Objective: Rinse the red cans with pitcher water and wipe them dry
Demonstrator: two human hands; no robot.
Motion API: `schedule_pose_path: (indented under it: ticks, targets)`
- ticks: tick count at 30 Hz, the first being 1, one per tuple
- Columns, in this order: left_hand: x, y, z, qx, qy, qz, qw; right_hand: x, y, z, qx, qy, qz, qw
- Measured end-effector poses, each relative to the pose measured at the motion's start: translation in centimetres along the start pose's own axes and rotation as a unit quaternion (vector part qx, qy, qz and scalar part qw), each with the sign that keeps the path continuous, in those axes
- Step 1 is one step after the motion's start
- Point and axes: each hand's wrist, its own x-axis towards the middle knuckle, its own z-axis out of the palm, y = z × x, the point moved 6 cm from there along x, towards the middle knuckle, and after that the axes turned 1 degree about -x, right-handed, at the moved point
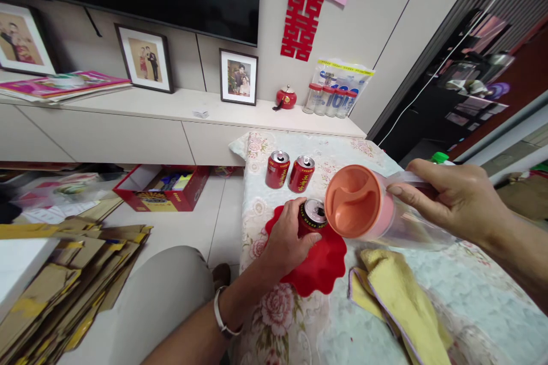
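My left hand is wrapped round a red drink can, whose opened top faces up over the red scalloped plate. By its handle, my right hand grips a clear pitcher with an orange lid. The pitcher is tipped on its side, its lid beside the can's top. I cannot make out any liquid running between them. Behind the plate, a red can and another red can stand upright with opened tops. A yellow cloth lies crumpled below the pitcher.
A flowered tablecloth covers the table. On the white cabinet behind stand framed photos, a red pot and several red-lidded jars. Flattened cardboard and a red box are on the floor at left.
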Motion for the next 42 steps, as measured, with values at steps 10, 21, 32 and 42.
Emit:
schedule_pose_path:
  ticks: [10,21,32,42]
  targets:
    - [0.01,0.07,-0.03,0.001,0.001,-0.004,1.000,0.04,-0.07,-0.18,0.002,0.002,0.002,1.000]
    - [-0.01,0.03,-0.06,0.001,0.004,0.000,1.000,0.02,0.02,-0.05,0.003,-0.002,0.002,1.000]
    - [-0.10,0.04,-0.04,-0.002,0.002,-0.001,1.000,0.10,-0.16,-0.30,-0.001,-0.002,-0.007,1.000]
    - [-0.02,0.07,-0.03,0.000,0.002,-0.007,1.000,0.29,-0.30,-0.15,0.000,-0.006,-0.002,1.000]
